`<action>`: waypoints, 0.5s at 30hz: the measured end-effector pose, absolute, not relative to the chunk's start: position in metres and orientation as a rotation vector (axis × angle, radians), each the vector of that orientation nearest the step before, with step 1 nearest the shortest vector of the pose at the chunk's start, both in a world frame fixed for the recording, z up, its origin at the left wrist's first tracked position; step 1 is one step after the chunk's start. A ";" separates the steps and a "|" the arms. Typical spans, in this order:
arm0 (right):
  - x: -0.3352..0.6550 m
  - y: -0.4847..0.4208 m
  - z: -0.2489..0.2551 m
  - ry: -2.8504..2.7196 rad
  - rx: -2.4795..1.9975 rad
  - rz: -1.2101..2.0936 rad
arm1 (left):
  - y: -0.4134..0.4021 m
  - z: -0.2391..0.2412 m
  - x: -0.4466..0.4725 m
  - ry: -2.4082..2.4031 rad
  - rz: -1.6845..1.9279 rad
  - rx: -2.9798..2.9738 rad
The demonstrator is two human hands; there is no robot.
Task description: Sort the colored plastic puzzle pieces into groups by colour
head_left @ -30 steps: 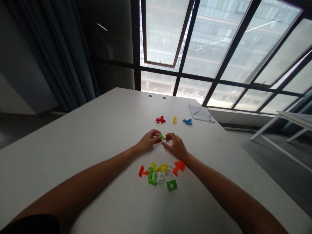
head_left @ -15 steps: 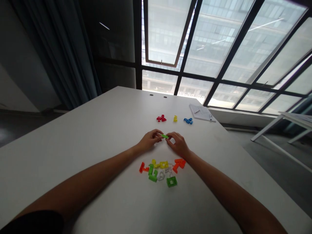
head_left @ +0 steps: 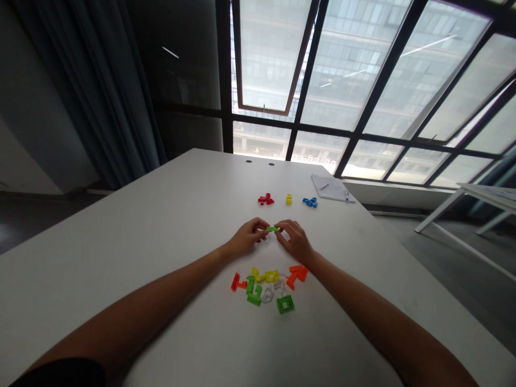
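Between my two hands is a small, flat light-green plastic piece (head_left: pixel 272 229). My left hand (head_left: pixel 249 236) pinches its left end, and the fingers of my right hand (head_left: pixel 295 239) close on its right end. Nearer to me on the table lies a loose group of plastic pieces: orange ones (head_left: pixel 297 274), a yellow square one (head_left: pixel 272 276), light-green ones (head_left: pixel 253 293), pale grey ones (head_left: pixel 267 294) and a darker green square frame (head_left: pixel 285 304). The held piece's exact shape is too small to make out.
Beyond my hands on the white table (head_left: pixel 161 215) are red pieces (head_left: pixel 265 199), a yellow piece (head_left: pixel 288 199) and blue pieces (head_left: pixel 310 202). Papers with pens (head_left: pixel 332 188) lie at the far right edge. A second white table (head_left: pixel 487 193) stands to the right, and windows rise behind.
The green piece has turned slightly, from slanting down to the right to nearly level, with both hands still gripping it. The whole view has shifted a little.
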State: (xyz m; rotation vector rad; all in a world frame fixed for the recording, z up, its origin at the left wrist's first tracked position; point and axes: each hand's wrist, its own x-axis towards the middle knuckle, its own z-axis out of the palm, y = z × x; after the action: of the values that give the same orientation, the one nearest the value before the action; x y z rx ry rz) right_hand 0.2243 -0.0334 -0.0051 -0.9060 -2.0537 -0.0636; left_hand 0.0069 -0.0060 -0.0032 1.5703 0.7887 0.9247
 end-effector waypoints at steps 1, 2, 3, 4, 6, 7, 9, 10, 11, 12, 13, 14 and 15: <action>0.224 -0.033 -0.005 -2.053 -0.904 -0.062 | -0.006 -0.004 0.007 0.791 0.925 1.573; 0.225 -0.033 -0.005 -2.053 -0.904 -0.060 | -0.005 -0.004 0.007 0.795 0.924 1.578; 0.225 -0.033 -0.005 -2.051 -0.903 -0.059 | -0.005 -0.005 0.007 0.798 0.925 1.585; 0.225 -0.033 -0.004 -2.049 -0.900 -0.062 | -0.005 -0.006 0.007 0.800 0.927 1.595; 0.225 -0.033 -0.005 -2.043 -0.892 -0.075 | -0.005 -0.007 0.006 0.810 0.942 1.636; 0.225 -0.033 -0.005 -2.041 -0.892 -0.079 | -0.006 -0.007 0.006 0.824 0.950 1.668; 0.226 -0.032 -0.006 -2.037 -0.903 -0.077 | -0.008 -0.007 0.006 0.869 0.961 1.743; 0.226 -0.032 -0.007 -2.033 -0.911 -0.074 | -0.009 -0.006 0.007 0.897 0.965 1.779; 0.227 -0.031 -0.007 -2.029 -0.916 -0.072 | -0.010 -0.005 0.007 0.924 0.975 1.814; 0.227 -0.031 -0.008 -2.027 -0.917 -0.072 | -0.011 -0.004 0.007 0.948 0.995 1.850; 0.228 -0.031 -0.008 -2.028 -0.915 -0.074 | -0.012 -0.003 0.007 0.968 1.021 1.891; 0.228 -0.030 -0.008 -2.034 -0.914 -0.078 | -0.012 -0.002 0.007 0.986 1.048 1.942; 0.229 -0.030 -0.008 -2.041 -0.919 -0.081 | -0.012 -0.001 0.006 1.005 1.069 2.011</action>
State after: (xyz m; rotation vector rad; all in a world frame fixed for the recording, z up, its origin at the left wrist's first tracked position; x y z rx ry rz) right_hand 0.2287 -0.0301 -0.0085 -0.9192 -2.0412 -0.0815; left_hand 0.0063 -0.0117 -0.0009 2.0106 1.0045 1.0693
